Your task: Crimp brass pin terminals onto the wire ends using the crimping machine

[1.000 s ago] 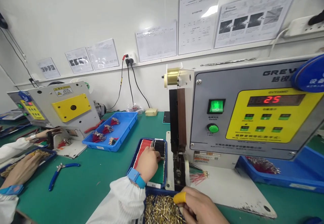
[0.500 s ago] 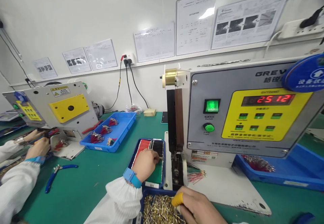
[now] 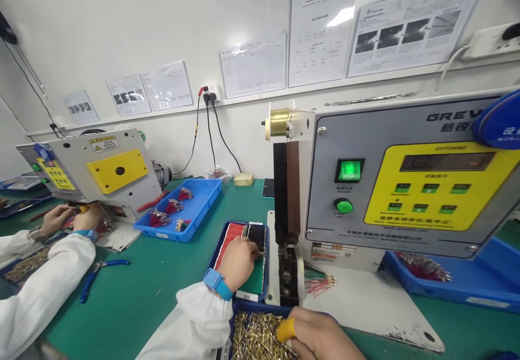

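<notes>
My left hand (image 3: pixel 239 262), with a blue wrist strap (image 3: pixel 218 284), is over a small blue tray (image 3: pixel 266 273) of cut wires. Red wires (image 3: pixel 233 236), black wires (image 3: pixel 255 235) and green wires (image 3: pixel 255 281) lie there in separate sections. Its fingers are curled down at the black and green wires; the fingertips are mostly hidden. My right hand (image 3: pixel 317 334), a yellow finger cot (image 3: pixel 285 329) on one finger, rests at the edge of a blue bin (image 3: pixel 272 308) full of gold and silver metal pins (image 3: pixel 258 335). Those fingers are bent together, and what they pinch is hidden.
Right of the wire tray stands a GREW machine (image 3: pixel 361 186), finished-looking wires (image 3: pixel 323 283) on its base. Further right is a blue tray (image 3: pixel 487 284). At left, a co-worker's hands (image 3: pixel 83 219) work at another machine (image 3: pixel 117 170), near cutters (image 3: pixel 95 276) and a tray of wire bundles (image 3: pixel 195 203).
The view has shifted slightly, moving the scene to the right. My two hands keep nearly the same places. The co-worker's hands have moved closer to their machine. The red display digits have dimmed.
</notes>
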A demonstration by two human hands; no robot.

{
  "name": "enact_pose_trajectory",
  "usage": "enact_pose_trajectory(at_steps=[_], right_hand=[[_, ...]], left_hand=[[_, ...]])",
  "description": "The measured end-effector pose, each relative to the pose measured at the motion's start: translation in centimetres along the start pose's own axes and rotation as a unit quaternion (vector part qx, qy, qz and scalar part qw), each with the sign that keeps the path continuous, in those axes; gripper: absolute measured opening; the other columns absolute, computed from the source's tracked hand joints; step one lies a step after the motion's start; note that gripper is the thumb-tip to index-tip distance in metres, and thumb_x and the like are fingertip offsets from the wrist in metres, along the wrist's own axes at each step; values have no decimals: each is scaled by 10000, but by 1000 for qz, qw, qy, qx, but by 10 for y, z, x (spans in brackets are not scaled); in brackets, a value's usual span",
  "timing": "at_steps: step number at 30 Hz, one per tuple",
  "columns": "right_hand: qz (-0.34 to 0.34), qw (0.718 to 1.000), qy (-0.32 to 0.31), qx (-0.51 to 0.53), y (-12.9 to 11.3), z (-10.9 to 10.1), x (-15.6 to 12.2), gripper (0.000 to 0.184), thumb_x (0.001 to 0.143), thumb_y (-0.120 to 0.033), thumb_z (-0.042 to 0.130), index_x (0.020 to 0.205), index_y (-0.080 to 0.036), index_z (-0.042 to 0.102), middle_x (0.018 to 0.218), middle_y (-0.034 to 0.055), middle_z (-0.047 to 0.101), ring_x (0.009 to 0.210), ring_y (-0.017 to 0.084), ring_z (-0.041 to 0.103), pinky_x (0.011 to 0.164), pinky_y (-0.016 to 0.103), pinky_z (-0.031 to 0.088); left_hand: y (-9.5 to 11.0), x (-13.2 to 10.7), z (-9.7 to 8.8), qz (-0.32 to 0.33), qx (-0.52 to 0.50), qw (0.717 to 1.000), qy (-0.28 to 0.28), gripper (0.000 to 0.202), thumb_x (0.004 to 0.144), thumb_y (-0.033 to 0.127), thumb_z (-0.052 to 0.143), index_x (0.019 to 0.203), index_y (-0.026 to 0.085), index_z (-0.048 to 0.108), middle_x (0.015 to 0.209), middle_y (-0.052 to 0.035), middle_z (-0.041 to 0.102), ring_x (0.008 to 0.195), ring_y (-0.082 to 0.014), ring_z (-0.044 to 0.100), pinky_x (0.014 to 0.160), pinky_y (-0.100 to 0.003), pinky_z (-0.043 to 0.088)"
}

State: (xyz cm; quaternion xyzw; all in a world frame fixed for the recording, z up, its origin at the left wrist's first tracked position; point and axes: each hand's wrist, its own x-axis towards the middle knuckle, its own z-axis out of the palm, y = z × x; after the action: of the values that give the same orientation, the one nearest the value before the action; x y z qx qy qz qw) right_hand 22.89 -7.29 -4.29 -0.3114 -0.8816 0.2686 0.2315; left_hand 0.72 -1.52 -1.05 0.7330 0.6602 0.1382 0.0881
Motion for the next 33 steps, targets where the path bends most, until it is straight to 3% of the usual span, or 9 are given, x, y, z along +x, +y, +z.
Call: enact_pose_trajectory(at_steps=[4, 9, 16, 22, 29, 33], right_hand=[[15, 1000, -2, -2, -1, 1, -2, 56, 793, -202, 680, 743, -225, 671, 784, 24, 655, 701, 165, 618, 681, 237, 515], [22, 999, -4, -27, -11, -8, -1, 159, 850, -124, 549, 845, -212, 682, 841, 28, 668, 747, 162, 618, 704, 241, 482], [54, 994, -85, -47, -17, -13, 3, 170, 820, -43, 560, 798, -173, 667, 821, 20, 672, 683, 136, 588, 632, 221, 403], [45, 994, -81, -65, -21, -16, 5, 187, 792, -10, 530, 757, -164, 631, 827, 25, 633, 649, 118, 557, 576, 207, 381], [57, 991, -74, -99, -32, -23, 4, 213, 713, 39, 516, 707, -163, 583, 785, 13, 582, 641, 112, 539, 557, 201, 374], [63, 992, -82, -68, -32, -25, 7, 237, 751, 41, 509, 784, -167, 618, 851, 28, 604, 696, 128, 578, 574, 204, 394]], left_hand=[[2, -1, -1, -5, 3, 1000, 5, 245, 855, 117, 465, 830, 176, 702, 903, -84, 666, 917, -232, 575, 806, -330, 414], [1, 1, -1, 0, -13, 1000, 7, 221, 817, 71, 486, 808, 174, 681, 900, -71, 665, 921, -221, 567, 817, -324, 408], [-2, 5, 4, -38, -27, 998, 51, 187, 830, 92, 545, 906, 186, 689, 924, -57, 675, 916, -211, 582, 803, -312, 415], [-1, 11, 6, -37, 13, 996, 75, 252, 897, 145, 483, 891, 191, 731, 932, -93, 657, 943, -229, 566, 839, -338, 410], [-4, 19, 13, -38, 20, 998, 56, 244, 867, 103, 477, 826, 174, 707, 879, -88, 639, 903, -232, 536, 798, -330, 399], [-5, 19, 14, -35, 15, 997, 62, 216, 873, 106, 485, 822, 170, 684, 893, -81, 633, 912, -230, 537, 801, -330, 396]])
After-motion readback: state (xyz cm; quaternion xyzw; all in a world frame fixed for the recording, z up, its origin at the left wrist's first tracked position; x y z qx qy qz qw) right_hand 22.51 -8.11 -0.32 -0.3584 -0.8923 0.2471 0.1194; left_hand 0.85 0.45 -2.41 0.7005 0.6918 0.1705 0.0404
